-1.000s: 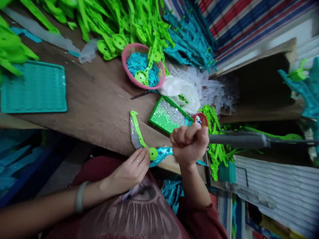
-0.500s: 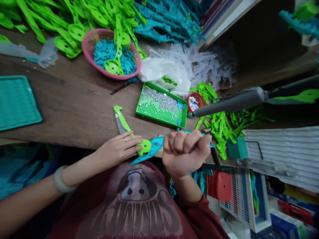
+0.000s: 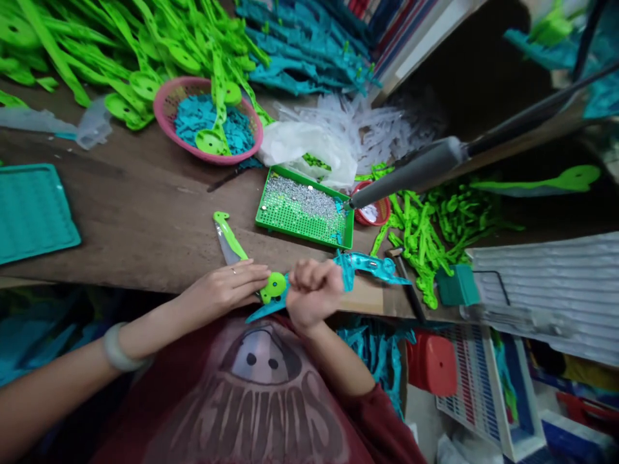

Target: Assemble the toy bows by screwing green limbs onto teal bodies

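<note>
My left hand (image 3: 227,287) lies with straight fingers over a long lime-green plastic part (image 3: 233,241) edged with a translucent strip. That part's round end (image 3: 276,284) shows beyond my fingertips, resting on a blue plastic piece (image 3: 261,314) at the bench edge. My right hand (image 3: 312,290) is closed in a fist just right of the round end, over the blue piece; nothing shows in it. Whether the fist touches the piece I cannot tell. Farther right lies a shiny blue plastic part (image 3: 372,264).
A green tray (image 3: 304,235) of small metal bits lies ahead, beside a red basket (image 3: 382,209). A grey hanging power screwdriver (image 3: 411,174) points at the tray. A pink basket (image 3: 162,106) holds blue pieces. A hammer (image 3: 409,283) lies right. Lime-green parts (image 3: 120,45) are heaped far left.
My right fist has come down and left, closer to the lime-green round end. My left hand stays on the part. The view has shifted slightly, and the screwdriver appears farther left.
</note>
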### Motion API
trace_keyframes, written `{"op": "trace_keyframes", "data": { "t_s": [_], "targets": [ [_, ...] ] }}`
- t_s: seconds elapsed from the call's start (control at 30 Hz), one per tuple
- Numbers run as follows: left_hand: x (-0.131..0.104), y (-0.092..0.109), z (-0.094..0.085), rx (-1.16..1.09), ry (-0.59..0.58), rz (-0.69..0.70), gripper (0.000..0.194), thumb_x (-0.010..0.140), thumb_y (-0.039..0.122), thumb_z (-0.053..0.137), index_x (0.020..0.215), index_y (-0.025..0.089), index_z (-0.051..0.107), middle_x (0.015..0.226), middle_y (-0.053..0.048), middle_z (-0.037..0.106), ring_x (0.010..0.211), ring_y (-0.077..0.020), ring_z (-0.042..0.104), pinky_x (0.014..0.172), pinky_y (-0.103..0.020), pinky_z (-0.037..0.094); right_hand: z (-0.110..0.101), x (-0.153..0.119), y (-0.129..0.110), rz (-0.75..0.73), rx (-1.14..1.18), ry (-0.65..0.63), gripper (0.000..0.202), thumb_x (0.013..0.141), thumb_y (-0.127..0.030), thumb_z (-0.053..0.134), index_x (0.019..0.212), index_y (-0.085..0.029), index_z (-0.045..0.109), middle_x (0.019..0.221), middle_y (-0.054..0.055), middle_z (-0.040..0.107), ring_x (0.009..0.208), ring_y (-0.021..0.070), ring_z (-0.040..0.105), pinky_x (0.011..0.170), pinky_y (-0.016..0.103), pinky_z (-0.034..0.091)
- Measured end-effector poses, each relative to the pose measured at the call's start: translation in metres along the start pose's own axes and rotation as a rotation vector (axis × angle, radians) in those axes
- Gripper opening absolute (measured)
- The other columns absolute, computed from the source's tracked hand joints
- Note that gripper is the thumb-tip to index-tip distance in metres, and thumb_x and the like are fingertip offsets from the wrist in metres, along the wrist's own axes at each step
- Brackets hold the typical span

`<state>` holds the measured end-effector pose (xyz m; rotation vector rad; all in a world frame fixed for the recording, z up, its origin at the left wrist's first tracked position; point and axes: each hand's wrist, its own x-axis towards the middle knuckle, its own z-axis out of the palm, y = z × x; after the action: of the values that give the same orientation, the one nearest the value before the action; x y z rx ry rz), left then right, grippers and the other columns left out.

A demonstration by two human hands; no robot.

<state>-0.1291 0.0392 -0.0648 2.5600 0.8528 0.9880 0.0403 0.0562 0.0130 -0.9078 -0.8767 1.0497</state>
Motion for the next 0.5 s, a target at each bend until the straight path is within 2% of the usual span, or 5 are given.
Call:
{"op": "trace_keyframes", "data": {
  "t_s": [0.13,0.2,0.23,0.4,0.5],
  "targets": [
    [0.004,-0.007,0.000,0.042,-0.022,0.050,0.029,0.100,0.024,0.057,0.125,0.010,0.064,0.126,-0.013,0.072,0.123,-0.0224,0.066,0.111,-0.046,0.054,-0.032,0.052,-0.040,-0.370,-0.023,0.121,0.040,0.100,-0.036,0.040,0.062,-0.024,0.038,0.052,-0.007,0.024,0.041,0.0103,0.023,0.041,0.023,0.030],
    [0.007,-0.009,-0.002,0.065,-0.026,0.080,0.028,0.101,0.025,0.056,0.123,0.010,0.065,0.125,-0.013,0.073,0.122,-0.0230,0.067,0.109,-0.044,0.055,-0.054,0.092,-0.051,-0.547,-0.141,0.198,0.019,0.094,-0.027,0.052,0.075,-0.025,0.049,0.063,-0.005,0.038,0.051,0.0099,0.040,0.051,0.023,0.040],
    [0.008,-0.008,-0.003,0.080,-0.030,0.091,0.028,0.101,0.025,0.055,0.121,0.009,0.066,0.124,-0.013,0.073,0.120,-0.0233,0.068,0.107,-0.043,0.056,-0.065,0.111,-0.051,-0.582,-0.228,0.160,0.009,0.090,-0.028,0.058,0.082,-0.027,0.053,0.071,-0.004,0.046,0.061,0.0110,0.050,0.059,0.025,0.047],
    [0.007,0.002,-0.003,0.214,-0.085,0.074,0.035,0.100,0.011,0.046,0.131,0.011,0.063,0.136,-0.015,0.066,0.130,-0.0259,0.061,0.112,-0.046,0.050,-0.084,0.167,-0.027,-0.160,-0.573,-0.488,0.030,0.085,-0.045,0.064,0.105,-0.024,0.059,0.099,0.006,0.067,0.094,0.0210,0.066,0.086,0.040,0.057],
    [0.005,0.008,0.001,0.238,-0.096,0.128,0.041,0.101,0.008,0.039,0.137,0.012,0.059,0.143,-0.012,0.063,0.136,-0.0230,0.055,0.121,-0.044,0.039,-0.067,0.167,-0.012,-0.078,-0.419,-0.614,0.039,0.079,-0.039,0.073,0.112,-0.026,0.055,0.088,0.001,0.066,0.082,0.0181,0.066,0.079,0.037,0.057]
  ]
}}
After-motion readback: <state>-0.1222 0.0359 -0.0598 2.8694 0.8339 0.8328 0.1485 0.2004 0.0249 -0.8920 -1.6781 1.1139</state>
